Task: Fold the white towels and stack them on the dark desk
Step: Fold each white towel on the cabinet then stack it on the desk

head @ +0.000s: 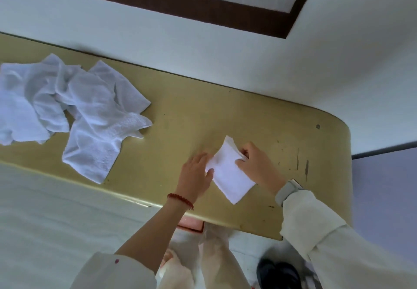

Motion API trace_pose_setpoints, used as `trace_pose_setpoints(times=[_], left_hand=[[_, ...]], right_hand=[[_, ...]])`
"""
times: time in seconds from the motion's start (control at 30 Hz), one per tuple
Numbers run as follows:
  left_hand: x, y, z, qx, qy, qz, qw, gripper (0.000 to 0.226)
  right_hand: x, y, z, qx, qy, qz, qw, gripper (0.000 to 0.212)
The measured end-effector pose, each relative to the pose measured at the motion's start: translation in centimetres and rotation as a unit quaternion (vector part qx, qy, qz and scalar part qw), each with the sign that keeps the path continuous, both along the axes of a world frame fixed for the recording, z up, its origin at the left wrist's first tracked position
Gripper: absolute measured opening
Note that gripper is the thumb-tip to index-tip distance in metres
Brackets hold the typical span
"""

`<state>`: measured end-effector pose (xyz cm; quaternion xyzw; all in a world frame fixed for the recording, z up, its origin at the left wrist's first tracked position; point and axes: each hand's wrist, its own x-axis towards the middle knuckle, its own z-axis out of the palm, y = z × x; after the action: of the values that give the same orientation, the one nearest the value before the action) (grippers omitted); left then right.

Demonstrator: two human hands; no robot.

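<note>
Head view, left to right: unfolded towels heaped on the desk at far left, well apart from the work (several, count unclear). Then left hand, fingers straight, pressing the folded towel flat. Right hand pinching its far edge. Judged early: one towel nearly folded, no stack begun, heap untouched.

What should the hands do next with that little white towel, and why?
Probably press the folded towel flat and let go. It already looks like a small neat rectangle between the left hand and right hand, and crumpled towels wait further left on the desk.
</note>
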<state>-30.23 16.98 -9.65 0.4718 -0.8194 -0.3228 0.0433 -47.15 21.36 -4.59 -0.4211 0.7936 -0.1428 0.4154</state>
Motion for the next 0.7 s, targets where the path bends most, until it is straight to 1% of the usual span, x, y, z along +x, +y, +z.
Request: trace_pose_setpoints(times=[0.07,0.13,0.2,0.23,0.27,0.3,0.37,0.4,0.43,0.47,0.5,0.57,0.6,0.7], left_hand=[[2.2,-0.2,1.1,0.047,0.081,0.115,0.989,0.036],[5.5,-0.3,2.4,0.081,0.122,0.207,0.968,0.031],[10.1,-0.2,3.6,0.130,0.157,0.282,0.937,0.029],[12.8,0.0,4.3,0.161,0.181,0.318,0.917,0.029],[15.8,0.2,5.0,0.198,0.215,0.354,0.888,0.029],[19.0,0.7,5.9,0.235,0.259,0.390,0.852,0.029],[26.2,2.5,7.8,0.286,0.351,0.451,0.769,0.030],[29.8,3.7,8.8,0.300,0.385,0.468,0.737,0.034],[33.8,5.1,9.7,0.313,0.407,0.477,0.713,0.038],[38.0,6.9,10.5,0.322,0.429,0.477,0.697,0.041],[42.1,8.7,11.3,0.327,0.446,0.470,0.687,0.042],[50.5,12.6,13.1,0.315,0.465,0.470,0.681,0.037],[54.5,14.4,14.0,0.291,0.470,0.485,0.678,0.034],[65.9,20.0,16.1,0.170,0.460,0.556,0.672,0.028]], right_hand=[[2.1,-0.9,1.6,-0.025,0.019,0.044,0.999,0.018],[5.3,-1.8,3.3,-0.059,0.025,0.084,0.994,0.023],[9.7,-2.5,5.1,-0.094,0.012,0.126,0.987,0.031],[12.4,-2.8,6.1,-0.107,0.001,0.150,0.983,0.036],[15.4,-3.0,6.9,-0.118,-0.009,0.175,0.977,0.039],[18.6,-3.0,7.8,-0.128,-0.022,0.199,0.971,0.041],[26.0,-2.7,9.4,-0.150,-0.071,0.231,0.959,0.038],[29.7,-2.3,10.2,-0.155,-0.106,0.231,0.955,0.035],[33.7,-1.7,11.2,-0.153,-0.144,0.227,0.951,0.033],[37.9,-1.0,12.0,-0.148,-0.185,0.221,0.946,0.032],[41.9,-0.3,12.6,-0.144,-0.221,0.215,0.941,0.031],[49.9,1.6,13.3,-0.128,-0.279,0.202,0.930,0.030],[53.8,2.6,13.4,-0.118,-0.297,0.204,0.925,0.029],[65.3,5.7,13.5,-0.085,-0.323,0.252,0.908,0.022]])
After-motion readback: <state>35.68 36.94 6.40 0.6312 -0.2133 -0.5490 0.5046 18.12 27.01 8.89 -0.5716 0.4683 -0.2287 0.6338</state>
